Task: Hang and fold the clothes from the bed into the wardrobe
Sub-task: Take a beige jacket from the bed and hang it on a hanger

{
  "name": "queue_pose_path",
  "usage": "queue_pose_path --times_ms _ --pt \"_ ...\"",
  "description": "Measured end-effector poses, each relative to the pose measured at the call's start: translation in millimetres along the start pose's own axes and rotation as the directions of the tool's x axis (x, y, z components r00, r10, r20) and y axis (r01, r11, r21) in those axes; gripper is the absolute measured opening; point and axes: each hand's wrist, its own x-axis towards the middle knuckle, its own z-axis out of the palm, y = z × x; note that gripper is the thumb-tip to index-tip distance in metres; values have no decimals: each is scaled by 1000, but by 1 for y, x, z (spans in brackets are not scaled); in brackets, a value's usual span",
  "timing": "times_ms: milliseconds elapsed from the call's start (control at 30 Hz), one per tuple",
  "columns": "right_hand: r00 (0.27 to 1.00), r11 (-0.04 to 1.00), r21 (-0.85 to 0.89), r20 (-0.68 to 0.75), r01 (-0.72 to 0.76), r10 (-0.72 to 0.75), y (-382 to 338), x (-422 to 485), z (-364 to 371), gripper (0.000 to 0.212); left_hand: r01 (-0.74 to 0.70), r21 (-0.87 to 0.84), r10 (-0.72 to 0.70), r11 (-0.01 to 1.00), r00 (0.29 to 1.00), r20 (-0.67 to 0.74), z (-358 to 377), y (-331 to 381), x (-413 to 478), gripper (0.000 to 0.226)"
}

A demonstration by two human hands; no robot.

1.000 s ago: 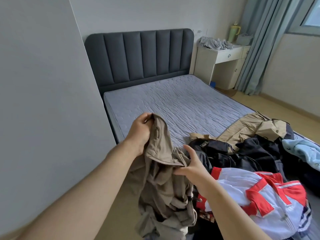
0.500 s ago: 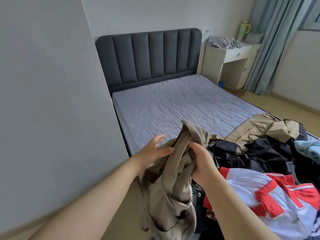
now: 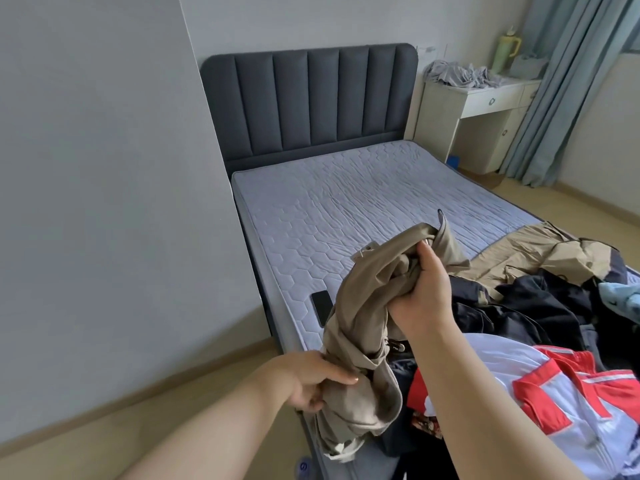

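A crumpled khaki garment [image 3: 363, 306] hangs over the near left corner of the bed [image 3: 346, 209]. My right hand [image 3: 422, 289] grips its upper bunch, lifted above the mattress. My left hand [image 3: 308, 384] holds its lower part, thumb on top of the cloth, near the bed's edge. To the right lies a pile of clothes: a white and red jacket [image 3: 554, 403], dark garments [image 3: 526, 306], a tan garment [image 3: 540, 247] and a light blue piece [image 3: 623, 299]. No wardrobe is in view.
A black phone [image 3: 321, 306] lies on the mattress just left of the khaki garment. A grey wall [image 3: 104, 202] stands close on the left. A white desk [image 3: 485, 112] with grey cloth and a green bottle [image 3: 504, 51] stands beside the headboard, curtains [image 3: 561, 81] at right.
My right hand has taken the garment's top and raised it. My left hand let go of the top and dropped down to its lower part. The phone has come into sight.
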Motion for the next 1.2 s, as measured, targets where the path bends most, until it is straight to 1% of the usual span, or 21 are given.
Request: queue_pose_path --times_ms 67,133,200,233,300,333,367,400,467,533,567,633,733,767,833,900,967,1000,1067,1133,1200 --pt "1000 999 -49 5 -3 3 3 2 0 26 0 73 11 997 989 -148 -1 2 0 20" --pt "1000 991 -137 -22 -6 3 10 4 -2 25 -60 116 95 991 940 -328 -11 6 -12 4" --pt "998 977 -213 -54 -32 21 16 5 -7 20 -164 97 191 982 858 -477 -25 10 -25 16" --pt "998 966 -253 -59 -50 36 19 3 -7 19 -234 38 220 971 826 -520 -34 11 -29 22" --pt "997 945 -321 -55 -67 52 30 3 -8 18 -338 -182 197 923 824 -532 -46 8 -40 24" --pt "996 937 -340 -52 -82 68 38 6 -10 18 -359 -326 150 875 840 -522 -51 10 -49 24" --pt "996 924 -373 -41 -86 76 43 7 -10 19 -375 -422 122 826 849 -515 -55 13 -56 23" --pt "996 906 -414 -11 -90 93 43 3 -11 21 -398 -482 135 781 860 -492 -55 19 -60 23" --pt "968 805 -577 94 -138 233 97 -10 28 20 -543 -589 198 598 813 -548 -103 -6 -103 24" --pt "959 756 -649 156 -82 238 104 -12 33 2 -562 -622 219 546 812 -542 -103 0 -121 18" --pt "945 737 -673 196 -63 261 111 -14 38 5 -572 -622 240 535 809 -537 -101 -1 -133 15" --pt "882 690 -722 290 -53 371 132 -20 53 12 -628 -607 336 487 776 -533 -108 -9 -160 15" --pt "738 579 -814 366 -41 567 174 -39 87 19 -738 -497 463 458 674 -575 -133 -33 -201 21" --pt "700 554 -832 382 -23 603 187 -43 97 22 -764 -468 495 444 645 -583 -139 -41 -215 24" --pt "668 506 -861 407 52 623 218 -59 123 26 -821 -421 552 385 571 -608 -158 -62 -248 33" --pt "677 483 -862 448 154 584 248 -78 151 27 -871 -376 595 315 490 -637 -178 -87 -285 34" --pt "681 524 -825 508 210 527 276 -98 180 22 -910 -323 581 259 414 -701 -198 -111 -317 37" --pt "678 560 -800 536 216 503 291 -110 195 20 -922 -278 544 269 384 -746 -209 -124 -333 40" --pt "649 628 -739 606 244 461 319 -135 222 18 -926 -217 462 309 346 -817 -227 -152 -363 34" --pt "582 669 -691 673 273 457 346 -166 250 18 -919 -197 444 341 343 -828 -241 -182 -395 23" --pt "470 702 -649 737 293 486 367 -194 273 21 -921 -111 479 374 295 -827 -250 -205 -421 16"
